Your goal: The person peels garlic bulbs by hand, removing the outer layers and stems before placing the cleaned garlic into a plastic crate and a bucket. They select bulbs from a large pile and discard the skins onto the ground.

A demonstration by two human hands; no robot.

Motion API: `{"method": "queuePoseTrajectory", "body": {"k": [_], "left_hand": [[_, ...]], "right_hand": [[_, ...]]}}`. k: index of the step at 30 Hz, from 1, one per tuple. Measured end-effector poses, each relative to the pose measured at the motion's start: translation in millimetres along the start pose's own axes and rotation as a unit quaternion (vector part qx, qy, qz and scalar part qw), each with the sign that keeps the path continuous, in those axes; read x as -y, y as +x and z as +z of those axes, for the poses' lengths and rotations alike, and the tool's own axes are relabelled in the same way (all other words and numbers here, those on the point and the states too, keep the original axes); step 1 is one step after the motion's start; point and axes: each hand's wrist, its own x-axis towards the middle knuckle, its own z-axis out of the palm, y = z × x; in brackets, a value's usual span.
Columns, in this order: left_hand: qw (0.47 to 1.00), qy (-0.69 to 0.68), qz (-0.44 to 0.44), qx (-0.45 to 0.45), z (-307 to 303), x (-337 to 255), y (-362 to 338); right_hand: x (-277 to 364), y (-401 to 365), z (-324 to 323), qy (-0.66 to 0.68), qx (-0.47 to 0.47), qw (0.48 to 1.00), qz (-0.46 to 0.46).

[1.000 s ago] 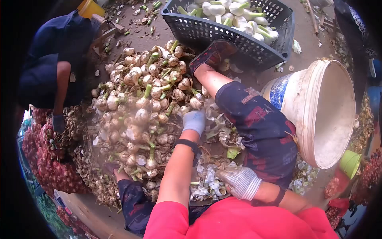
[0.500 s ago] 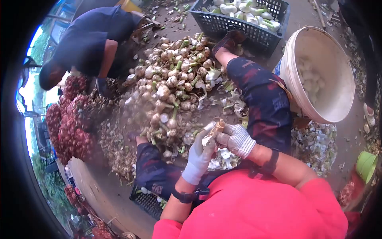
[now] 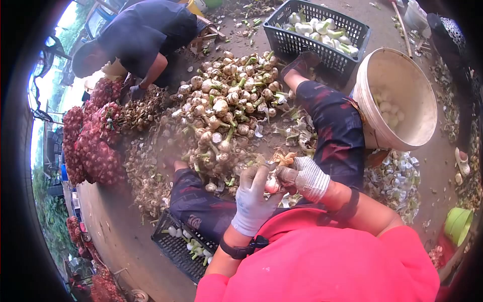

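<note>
In front of my lap, my left hand (image 3: 251,199), in a whitish glove, grips a garlic bulb (image 3: 272,184) with a pinkish-white side showing. My right hand (image 3: 308,180), in a knit glove with dirty fingertips, is closed against the bulb's other side. Dry brown garlic skin (image 3: 284,157) sticks up at its fingers; the fingertips are partly hidden. Beyond both hands lies a heap of unpeeled garlic (image 3: 226,100) with cut green stems. Loose peelings (image 3: 302,133) are scattered between the heap and my leg.
A black crate (image 3: 322,45) holds cleaned garlic at the back; another crate (image 3: 181,251) stands by my left thigh. A white bucket (image 3: 372,95) with some garlic leans at right. A bent-over person (image 3: 146,35) works near red net sacks (image 3: 95,141). A green bucket (image 3: 458,225) lies at right.
My hands stay together at the bulb; the brown skin now spreads away from it, and more of the pinkish surface shows. The view has shifted slightly.
</note>
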Motion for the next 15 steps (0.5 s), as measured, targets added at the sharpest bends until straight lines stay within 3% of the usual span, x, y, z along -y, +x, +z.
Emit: {"method": "queuePoseTrajectory", "body": {"k": [10,15], "left_hand": [[0.998,0.046,0.044,0.026,-7,0,14],[0.998,0.033,0.048,0.016,4,2,18]], "right_hand": [[-5,3,-19,0.119,0.103,0.986,0.052],[3,1,-19,0.077,0.066,0.995,0.016]]}}
